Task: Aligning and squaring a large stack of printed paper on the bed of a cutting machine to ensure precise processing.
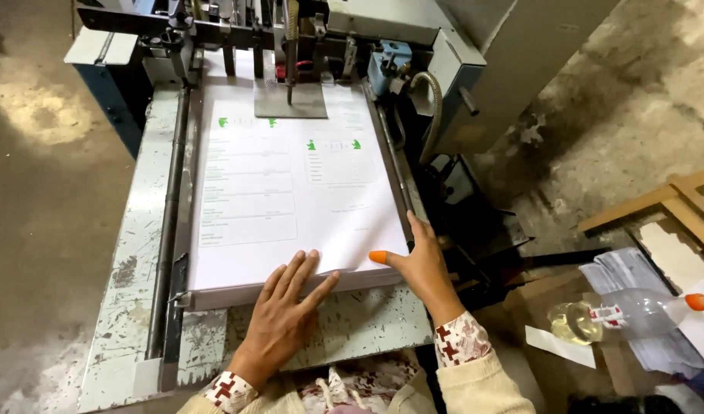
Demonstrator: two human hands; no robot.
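Leftmost, the worn metal table [137, 253] of a printing machine carries a thick stack of white printed sheets [291, 192], squared against a dark side rail [170, 207]. At the stack's near edge the left hand [287, 318] lies flat, fingers spread and pressing on the top sheets, its grip wide and holding nothing. Just to the right, the right hand [421, 264] rests against the stack's near right corner; its thumb, capped with an orange rubber tip [378, 257], lies on the top sheet, the fingers along the side, so the grip is narrow, pinching only the paper's edge. Behind the stack stand the machine's feeder parts [291, 46], close over the far end of the sheets. Farther right, on the cluttered floor, lies a clear plastic bottle [620, 314] with an orange cap.

As I judge it, uneven pressure from either hand could skew the top sheets out of line, and fingers near the feeder could be caught.
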